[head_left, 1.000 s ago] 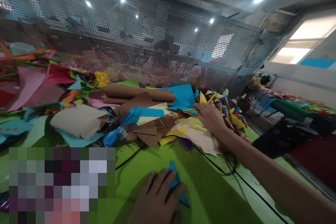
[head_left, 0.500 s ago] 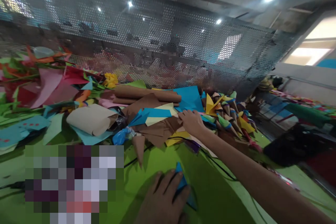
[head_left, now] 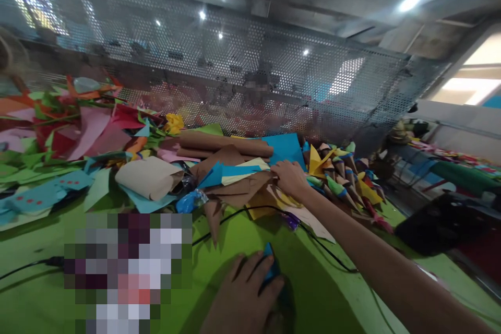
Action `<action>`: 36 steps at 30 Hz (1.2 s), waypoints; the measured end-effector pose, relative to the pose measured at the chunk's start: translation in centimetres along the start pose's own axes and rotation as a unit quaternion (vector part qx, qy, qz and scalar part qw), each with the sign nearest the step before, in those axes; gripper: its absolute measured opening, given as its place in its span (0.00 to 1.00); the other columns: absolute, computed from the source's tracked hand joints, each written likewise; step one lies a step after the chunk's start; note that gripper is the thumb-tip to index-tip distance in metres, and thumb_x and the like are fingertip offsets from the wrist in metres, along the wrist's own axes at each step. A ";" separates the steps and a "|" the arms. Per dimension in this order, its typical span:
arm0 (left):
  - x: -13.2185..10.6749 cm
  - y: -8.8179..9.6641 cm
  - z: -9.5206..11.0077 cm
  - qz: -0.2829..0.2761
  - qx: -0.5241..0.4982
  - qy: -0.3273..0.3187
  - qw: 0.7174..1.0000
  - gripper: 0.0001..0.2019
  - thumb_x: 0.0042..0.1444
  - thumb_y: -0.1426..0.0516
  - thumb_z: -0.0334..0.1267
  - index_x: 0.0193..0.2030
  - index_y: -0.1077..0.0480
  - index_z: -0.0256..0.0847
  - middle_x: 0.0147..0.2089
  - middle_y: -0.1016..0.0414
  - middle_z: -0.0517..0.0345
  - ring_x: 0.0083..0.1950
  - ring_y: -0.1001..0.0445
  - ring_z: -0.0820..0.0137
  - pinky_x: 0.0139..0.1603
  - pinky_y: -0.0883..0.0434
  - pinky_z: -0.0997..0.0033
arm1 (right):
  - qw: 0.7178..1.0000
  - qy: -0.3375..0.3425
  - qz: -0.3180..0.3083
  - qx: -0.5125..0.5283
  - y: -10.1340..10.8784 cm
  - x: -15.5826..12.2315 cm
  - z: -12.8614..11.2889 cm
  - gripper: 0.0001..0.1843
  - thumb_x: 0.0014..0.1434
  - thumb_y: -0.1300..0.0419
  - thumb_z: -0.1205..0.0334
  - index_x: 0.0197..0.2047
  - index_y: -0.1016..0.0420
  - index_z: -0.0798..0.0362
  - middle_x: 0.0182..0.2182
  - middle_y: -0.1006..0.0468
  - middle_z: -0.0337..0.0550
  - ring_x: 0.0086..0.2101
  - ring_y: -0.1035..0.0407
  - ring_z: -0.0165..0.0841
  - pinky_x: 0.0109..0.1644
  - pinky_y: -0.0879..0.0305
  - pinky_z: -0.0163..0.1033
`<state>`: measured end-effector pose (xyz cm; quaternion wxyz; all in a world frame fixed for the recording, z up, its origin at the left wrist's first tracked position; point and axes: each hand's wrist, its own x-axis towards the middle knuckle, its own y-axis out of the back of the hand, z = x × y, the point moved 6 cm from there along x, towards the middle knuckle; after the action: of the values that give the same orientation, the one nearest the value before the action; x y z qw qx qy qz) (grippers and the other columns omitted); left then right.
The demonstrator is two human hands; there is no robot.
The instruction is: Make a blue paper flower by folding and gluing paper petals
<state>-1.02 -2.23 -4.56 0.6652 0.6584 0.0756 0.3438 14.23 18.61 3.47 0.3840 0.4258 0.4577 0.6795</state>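
Note:
My left hand [head_left: 245, 300] rests at the bottom centre on the green table [head_left: 164, 250], fingers curled over a small folded blue paper [head_left: 271, 267]. My right hand [head_left: 287, 177] reaches out over the heap of paper, its fingers closed on the edge of a brown sheet [head_left: 242, 190] that lies among yellow and blue sheets. A brown paper cone [head_left: 213, 216] lies just in front of the heap.
Coloured paper sheets and scraps cover the table's far half. Rolled brown paper [head_left: 225, 143] and a beige roll [head_left: 148, 177] lie there. Several paper cones [head_left: 340, 175] are stacked at right. A black cable [head_left: 242, 211] crosses the table. A perforated metal screen [head_left: 235, 73] stands behind.
My right hand moved left from the cones onto the brown sheets and closed on one. The view shifted so everything sits lower and further right. My left hand stayed on the blue paper.

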 end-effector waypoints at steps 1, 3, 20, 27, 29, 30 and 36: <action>0.0 0.0 0.0 -0.001 -0.001 0.002 1.000 0.22 0.64 0.49 0.55 0.60 0.33 0.51 0.64 0.29 0.51 0.60 0.27 0.54 0.53 0.25 0.47 | 1.000 -0.007 0.011 0.017 0.3 -0.1 0.0 0.09 0.58 0.43 0.68 0.40 0.24 0.52 0.41 0.22 0.51 0.47 0.34 0.45 0.47 0.46 0.45; -0.1 0.1 0.0 0.001 -0.004 0.009 1.000 0.22 0.64 0.48 0.55 0.61 0.34 0.52 0.65 0.30 0.53 0.61 0.28 0.55 0.55 0.26 0.48 | 0.997 -0.023 0.035 0.057 0.9 -0.3 0.1 0.08 0.59 0.43 0.66 0.40 0.24 0.53 0.40 0.21 0.50 0.46 0.33 0.45 0.46 0.44 0.45; -0.2 1.5 0.1 -0.024 -0.113 0.114 0.987 0.19 0.61 0.41 0.43 0.59 0.32 0.49 0.65 0.30 0.57 0.65 0.34 0.60 0.67 0.39 0.49 | 0.972 -0.089 0.050 0.211 5.4 -7.6 4.4 0.09 0.57 0.39 0.62 0.36 0.17 0.53 0.32 0.19 0.46 0.35 0.26 0.41 0.38 0.34 0.40; -0.2 3.3 0.5 -0.029 -0.118 0.126 0.985 0.22 0.56 0.39 0.35 0.59 0.31 0.45 0.60 0.31 0.52 0.62 0.34 0.57 0.62 0.35 0.53 | 0.955 -0.036 0.078 0.283 7.6 -17.3 2.3 0.14 0.62 0.43 0.58 0.47 0.19 0.49 0.40 0.20 0.47 0.41 0.26 0.41 0.45 0.31 0.42; -0.3 3.7 0.5 -0.028 -0.114 0.134 0.984 0.25 0.54 0.39 0.32 0.60 0.32 0.44 0.56 0.30 0.52 0.59 0.33 0.58 0.61 0.34 0.53 | 0.936 -0.009 0.077 0.342 7.3 -18.7 -0.4 0.13 0.62 0.42 0.60 0.48 0.21 0.48 0.43 0.19 0.46 0.44 0.26 0.41 0.48 0.31 0.43; -0.4 3.9 0.5 -0.019 -0.113 0.139 0.984 0.24 0.55 0.40 0.31 0.60 0.32 0.44 0.55 0.29 0.52 0.59 0.33 0.59 0.61 0.34 0.54 | 0.930 -0.004 0.073 0.359 7.0 -19.1 -1.8 0.14 0.62 0.43 0.62 0.49 0.21 0.48 0.43 0.19 0.46 0.44 0.26 0.41 0.48 0.31 0.44; -2.1 6.2 -0.2 0.092 -0.110 0.227 0.963 0.10 0.61 0.44 0.30 0.49 0.30 0.43 0.51 0.26 0.55 0.54 0.30 0.64 0.56 0.32 0.59 | 0.906 0.035 0.039 0.419 4.2 -19.5 -7.1 0.11 0.63 0.43 0.65 0.46 0.22 0.48 0.40 0.19 0.45 0.41 0.26 0.40 0.45 0.31 0.44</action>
<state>-4.96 -3.85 0.38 0.6646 0.4895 0.1253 0.5504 13.72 -2.43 1.45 0.1269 0.5408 0.6966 0.4540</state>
